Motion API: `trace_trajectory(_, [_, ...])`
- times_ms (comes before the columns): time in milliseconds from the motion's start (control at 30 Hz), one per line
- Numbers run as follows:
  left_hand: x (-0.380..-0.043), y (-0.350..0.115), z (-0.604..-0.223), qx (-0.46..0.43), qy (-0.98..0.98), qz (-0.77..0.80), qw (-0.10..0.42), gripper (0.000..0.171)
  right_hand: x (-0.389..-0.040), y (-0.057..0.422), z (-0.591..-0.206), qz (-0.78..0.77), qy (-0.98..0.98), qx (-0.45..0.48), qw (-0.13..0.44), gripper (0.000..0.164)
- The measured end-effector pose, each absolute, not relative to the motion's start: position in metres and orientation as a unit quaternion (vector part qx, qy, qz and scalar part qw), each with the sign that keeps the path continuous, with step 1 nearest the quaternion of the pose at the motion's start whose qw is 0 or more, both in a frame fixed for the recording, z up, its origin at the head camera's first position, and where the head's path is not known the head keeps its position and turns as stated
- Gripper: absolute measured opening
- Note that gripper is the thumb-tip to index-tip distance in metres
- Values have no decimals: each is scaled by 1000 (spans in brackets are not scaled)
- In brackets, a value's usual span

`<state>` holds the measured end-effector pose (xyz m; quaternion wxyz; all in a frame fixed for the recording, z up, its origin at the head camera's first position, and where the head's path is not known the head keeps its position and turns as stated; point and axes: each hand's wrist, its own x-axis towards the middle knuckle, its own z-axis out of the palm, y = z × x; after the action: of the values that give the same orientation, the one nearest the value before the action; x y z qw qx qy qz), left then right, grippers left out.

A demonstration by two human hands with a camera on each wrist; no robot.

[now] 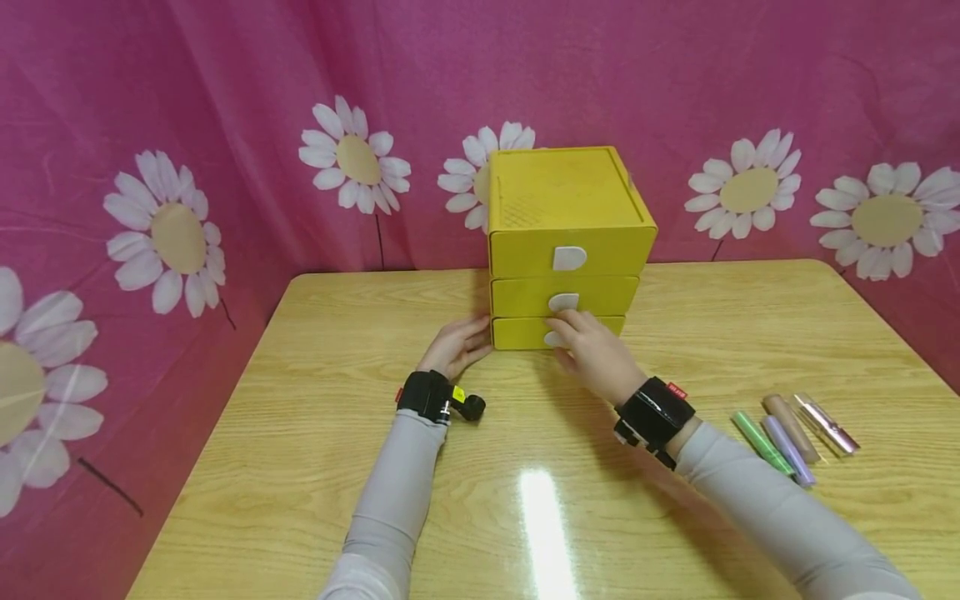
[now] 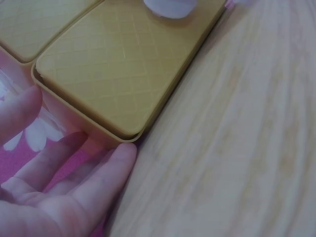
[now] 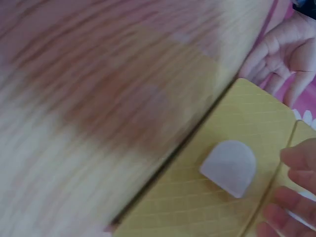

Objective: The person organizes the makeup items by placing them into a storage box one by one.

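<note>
Drawers (image 1: 570, 187), yellow ones, sit on the table (image 1: 300, 500), left hand (image 1: 453, 346) against their left side with fingers apart, right hand (image 1: 600, 354) at their middle handle (image 1: 564, 302), can't tell if it's pinching tbh.

Left hand (image 1: 456, 346) beside cabinet (image 1: 566, 192) (yellow, three-drawer); right hand (image 1: 597, 357) near middle handle (image 1: 563, 302).

Head view high, forward-down; wrist views close, sharing bottom drawer (image 2: 116, 69).
</note>
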<state>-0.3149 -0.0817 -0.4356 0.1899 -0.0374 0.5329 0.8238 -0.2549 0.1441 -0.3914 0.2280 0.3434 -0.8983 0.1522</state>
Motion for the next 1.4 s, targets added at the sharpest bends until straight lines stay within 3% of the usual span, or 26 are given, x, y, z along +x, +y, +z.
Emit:
trace_trajectory(233, [-314,-82,-435,-32,534,823,193,47,-262,147,-405,147,-912,327,200,37])
trace_trajectory(700, [-316,-81,-435,-38,534,823,191,45,-271,141,-410,131,-914,322,211,21])
trace_trajectory(1400, [-316,-81,-437,-40,537,822,187,46,-259,138,-403,127,-920,325,180,9])
